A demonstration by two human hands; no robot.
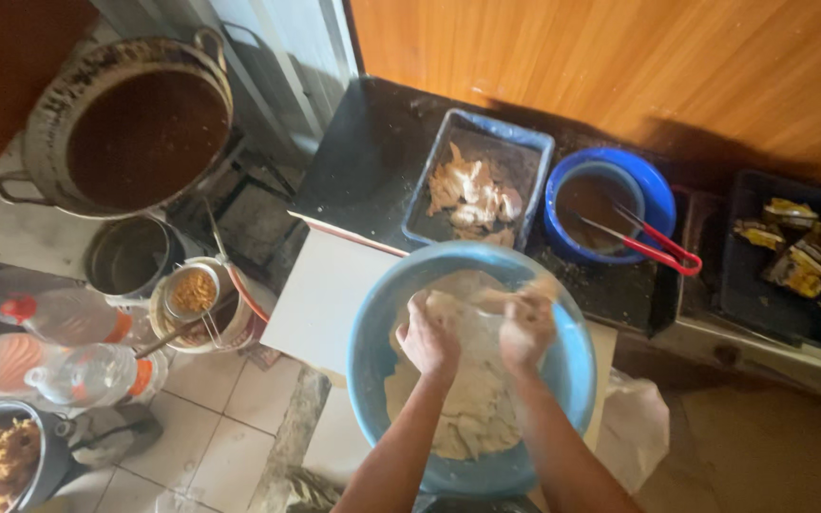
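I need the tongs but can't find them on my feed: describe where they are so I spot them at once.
Start at the black counter under the wooden wall. Right of the tray of raw pieces sits a small blue bowl of brown liquid. The red-handled tongs lie across its rim, the only red tool there.

Your left hand and right hand work inside the blue basin; its rim walls you in on all sides. Just beyond the grip sits the tray of pale pieces. Beyond and right, red tongs jut from the blue bowl. Left of the grip, the white board is open room.
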